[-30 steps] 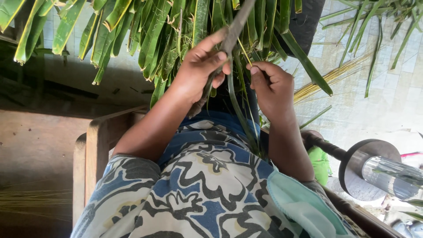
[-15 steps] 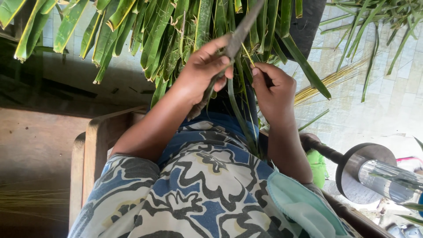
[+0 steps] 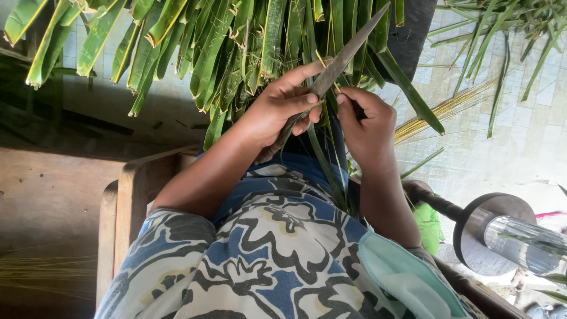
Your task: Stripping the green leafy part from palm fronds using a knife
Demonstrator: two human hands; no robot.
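Observation:
A bunch of long green palm leaves (image 3: 224,41) hangs over my lap. My left hand (image 3: 277,109) is closed around a dark, narrow knife (image 3: 348,50) whose blade points up and to the right across the leaves. My right hand (image 3: 366,127) sits just right of it, thumb and fingers pinching a thin leaf strip (image 3: 322,156) that trails down toward my patterned blue shirt. The two hands are almost touching, and the blade lies against the pale yellow rib between them.
A wooden chair arm (image 3: 127,201) runs along my left side. Yellow leaf ribs (image 3: 449,106) and loose green leaves (image 3: 502,35) lie on the tiled floor to the right. A round dark disc with a shiny cylinder (image 3: 502,230) stands at lower right.
The knife has tilted further to the right and its tip has dropped into view. My left hand has shifted slightly down toward my right hand, which keeps its pinch.

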